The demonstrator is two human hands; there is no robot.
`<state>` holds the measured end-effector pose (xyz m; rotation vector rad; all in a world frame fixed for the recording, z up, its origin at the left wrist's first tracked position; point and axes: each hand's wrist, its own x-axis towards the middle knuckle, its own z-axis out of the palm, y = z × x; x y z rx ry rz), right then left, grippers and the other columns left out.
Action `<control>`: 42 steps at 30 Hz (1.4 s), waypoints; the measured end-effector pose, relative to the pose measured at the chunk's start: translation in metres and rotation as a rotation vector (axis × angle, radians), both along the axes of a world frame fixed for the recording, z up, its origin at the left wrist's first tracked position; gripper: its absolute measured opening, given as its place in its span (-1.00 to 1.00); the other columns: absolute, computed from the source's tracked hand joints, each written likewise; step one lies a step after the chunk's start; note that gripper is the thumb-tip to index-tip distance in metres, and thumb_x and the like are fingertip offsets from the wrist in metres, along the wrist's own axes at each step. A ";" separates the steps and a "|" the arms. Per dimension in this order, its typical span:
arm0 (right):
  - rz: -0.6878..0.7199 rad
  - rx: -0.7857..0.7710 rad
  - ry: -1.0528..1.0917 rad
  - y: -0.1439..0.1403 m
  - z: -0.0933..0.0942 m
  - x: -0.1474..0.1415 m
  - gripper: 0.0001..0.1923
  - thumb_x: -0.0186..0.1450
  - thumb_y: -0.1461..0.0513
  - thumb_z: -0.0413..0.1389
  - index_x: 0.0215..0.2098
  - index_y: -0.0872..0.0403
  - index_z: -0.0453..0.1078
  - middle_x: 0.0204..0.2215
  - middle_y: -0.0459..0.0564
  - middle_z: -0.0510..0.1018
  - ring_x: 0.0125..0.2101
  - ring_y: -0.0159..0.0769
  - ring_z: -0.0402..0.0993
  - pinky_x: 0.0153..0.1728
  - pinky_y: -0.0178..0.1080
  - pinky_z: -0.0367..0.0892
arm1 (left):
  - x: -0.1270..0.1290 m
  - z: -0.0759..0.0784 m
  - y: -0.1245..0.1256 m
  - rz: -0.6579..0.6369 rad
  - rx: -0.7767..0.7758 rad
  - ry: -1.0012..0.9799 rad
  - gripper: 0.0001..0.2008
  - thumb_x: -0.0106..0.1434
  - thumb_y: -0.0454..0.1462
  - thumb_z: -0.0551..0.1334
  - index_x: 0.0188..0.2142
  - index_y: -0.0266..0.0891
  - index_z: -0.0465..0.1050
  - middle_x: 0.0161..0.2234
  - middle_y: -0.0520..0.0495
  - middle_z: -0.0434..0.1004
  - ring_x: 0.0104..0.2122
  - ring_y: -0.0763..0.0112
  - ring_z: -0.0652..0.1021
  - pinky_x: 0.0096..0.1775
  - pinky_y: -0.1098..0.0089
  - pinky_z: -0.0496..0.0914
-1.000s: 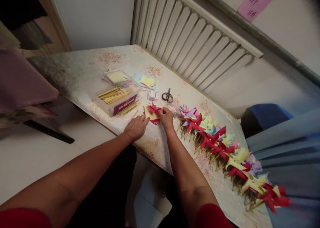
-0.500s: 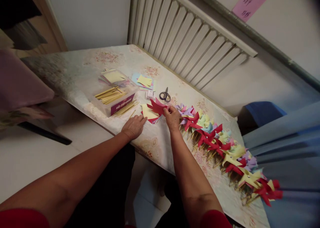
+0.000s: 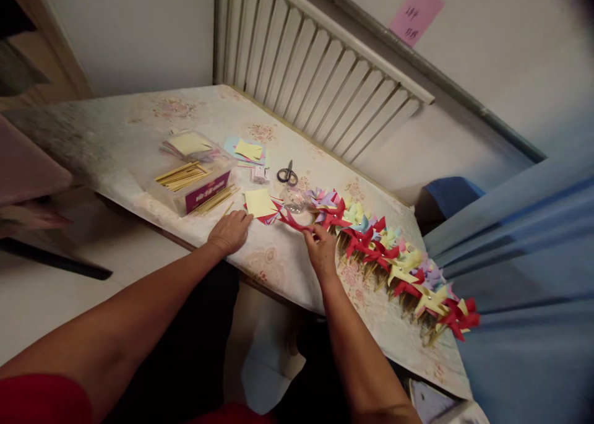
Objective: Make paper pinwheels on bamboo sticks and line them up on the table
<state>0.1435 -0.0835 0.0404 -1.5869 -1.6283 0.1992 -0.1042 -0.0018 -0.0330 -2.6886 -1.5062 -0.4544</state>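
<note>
My right hand point(image 3: 322, 250) pinches a slit piece of red paper point(image 3: 294, 223) by its edge, just above the table. My left hand point(image 3: 231, 231) lies on the cloth, fingers stretched out and holding nothing, its fingertips at the corner of a stack of cut paper with a yellow sheet point(image 3: 258, 203) on top. Red and other coloured sheets stick out below that yellow one. Behind the red paper is a clear container of small shiny pieces point(image 3: 294, 207). Rows of finished paper pinwheels point(image 3: 380, 250) on sticks stand right of my right hand.
A clear plastic box point(image 3: 204, 192) with a purple label holds thin wooden sticks point(image 3: 182, 176); more sticks point(image 3: 216, 200) lie beside it. Behind are black scissors point(image 3: 288, 175), a small white box point(image 3: 260, 175) and coloured paper sheets point(image 3: 248, 150). A radiator point(image 3: 315, 71) borders the flowered tablecloth point(image 3: 269, 260).
My right hand has drawn the red paper off the stack toward me and to the right, baring the yellow sheet and the clear container. The left hand stays by the stack; the view has shifted.
</note>
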 end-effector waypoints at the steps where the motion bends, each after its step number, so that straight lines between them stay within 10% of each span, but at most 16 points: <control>1: 0.045 0.004 -0.029 -0.014 -0.008 0.003 -0.79 0.33 0.17 0.04 -0.30 0.04 0.51 -0.33 0.00 0.60 -0.32 -0.25 0.48 -0.25 -0.24 0.36 | 0.000 0.000 0.000 0.000 -0.002 -0.004 -0.63 0.29 -0.37 0.05 0.05 -0.31 0.41 -0.10 -0.29 0.43 -0.11 0.11 0.44 -0.07 0.16 0.35; 6: 0.241 -0.111 -0.178 -0.076 -0.052 0.023 -0.76 0.33 0.26 0.05 -0.17 -0.06 0.56 -0.13 0.04 0.64 -0.05 -0.15 0.50 0.04 -0.05 0.40 | 0.001 -0.001 0.001 -0.004 0.003 -0.026 -0.65 0.30 -0.37 0.03 0.03 -0.32 0.42 -0.12 -0.29 0.44 -0.10 0.10 0.44 -0.06 0.15 0.34; 10: 0.093 -0.054 -0.135 -0.094 -0.058 0.043 -0.62 0.32 0.34 -0.07 -0.08 -0.01 0.54 -0.07 0.07 0.62 -0.02 -0.18 0.52 0.07 -0.02 0.41 | 0.002 -0.002 0.002 0.001 0.020 -0.008 -0.65 0.31 -0.36 0.02 0.03 -0.32 0.41 -0.11 -0.29 0.44 -0.10 0.10 0.44 -0.06 0.15 0.34; 17: 0.033 0.036 -0.158 -0.049 -0.031 0.017 -0.56 0.36 0.34 -0.15 0.06 0.06 0.47 0.04 0.09 0.57 0.08 -0.24 0.47 0.18 -0.09 0.32 | 0.002 0.000 0.003 0.018 0.011 0.023 -0.65 0.30 -0.34 0.05 0.04 -0.31 0.40 -0.09 -0.27 0.44 -0.08 0.12 0.45 -0.03 0.18 0.32; 26: 0.226 -0.286 -0.590 -0.022 -0.081 -0.022 -0.45 0.45 0.14 -0.05 0.35 0.19 0.11 0.38 0.22 0.08 0.40 -0.06 -0.10 0.36 0.11 -0.14 | 0.001 -0.003 0.004 0.004 0.012 0.004 -0.62 0.31 -0.36 0.04 0.08 -0.32 0.39 -0.06 -0.29 0.44 -0.06 0.11 0.44 0.01 0.15 0.31; 42: 0.153 -0.246 -0.703 -0.033 -0.082 -0.026 -0.26 0.42 -0.11 -0.08 0.38 0.16 0.04 0.40 0.27 0.01 0.39 0.08 -0.14 0.30 0.23 -0.14 | 0.017 0.006 -0.031 0.031 0.173 -0.223 -0.61 0.32 -0.34 0.06 0.10 -0.35 0.39 0.08 -0.36 0.36 0.06 -0.02 0.38 0.04 0.05 0.33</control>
